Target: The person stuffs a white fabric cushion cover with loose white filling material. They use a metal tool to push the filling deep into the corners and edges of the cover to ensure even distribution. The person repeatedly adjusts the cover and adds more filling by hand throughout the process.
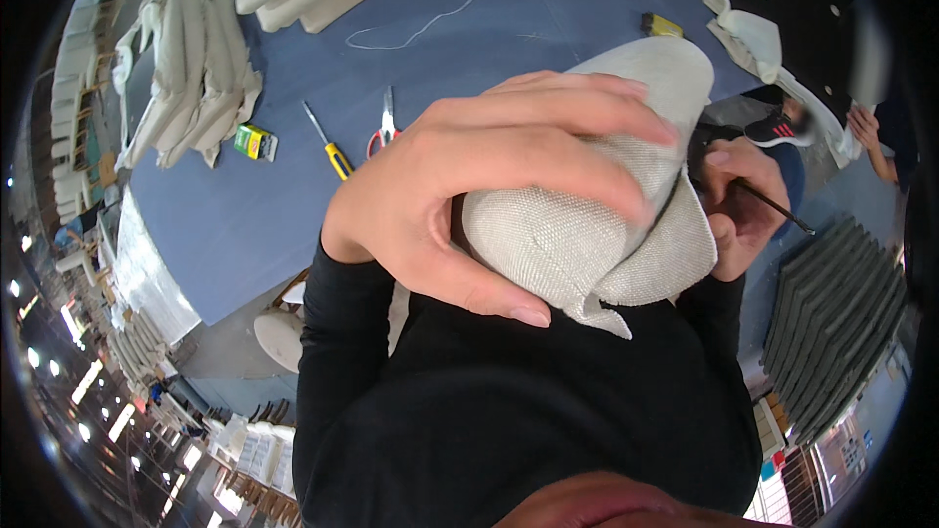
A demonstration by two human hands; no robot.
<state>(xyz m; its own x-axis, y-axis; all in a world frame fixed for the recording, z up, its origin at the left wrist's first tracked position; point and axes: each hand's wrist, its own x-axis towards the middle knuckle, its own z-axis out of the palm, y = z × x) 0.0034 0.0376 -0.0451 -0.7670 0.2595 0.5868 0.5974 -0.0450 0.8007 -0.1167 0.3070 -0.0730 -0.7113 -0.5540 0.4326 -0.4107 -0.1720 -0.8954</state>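
Close in front of me is a padded piece covered in light beige woven fabric [543,240], with a loose flap of cloth [670,249] folded out at its near right side. My left hand [489,171] is clasped over the piece from above, fingers across its top and thumb along the near edge. At its right side, my right hand [745,205] has its fingers curled around a thin dark rod-like tool [778,203], whose tip points away to the right. Part of the right hand's grip is hidden behind the flap, so I cannot tell whether it also touches the cloth.
On the blue tabletop [215,235] lie a yellow-handled screwdriver [337,158], red-handled scissors [387,117], a small yellow-green box [255,143] and loose thread [430,27]. Beige padded pieces [191,68] stand at left. A co-worker's hand [865,127] shows at right, above stacked dark panels [836,323].
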